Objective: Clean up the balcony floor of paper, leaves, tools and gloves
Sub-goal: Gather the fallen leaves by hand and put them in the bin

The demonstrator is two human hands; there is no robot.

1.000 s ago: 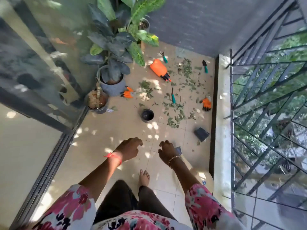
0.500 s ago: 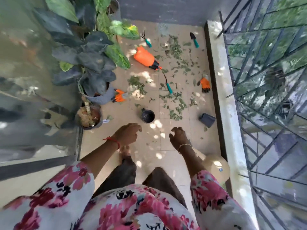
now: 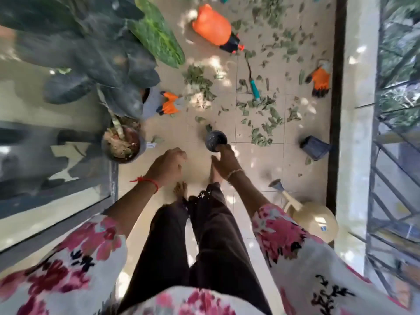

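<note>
Just before the black pot (image 3: 216, 139), the right hand (image 3: 225, 161) touches its rim, grip open; left hand (image 3: 167, 165) loose, empty. Pinching the rim squarely should lift it.

views: 1 (head-worn, wide-angle) | faces: almost straight down at balcony floor (image 3: 279, 169) | range: standing, legs (image 3: 204, 235) in lower frame

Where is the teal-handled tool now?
Head view, upper right of centre: the teal-handled tool lies among leaves, below the orange sprayer, left of the rightmost glove.
</note>
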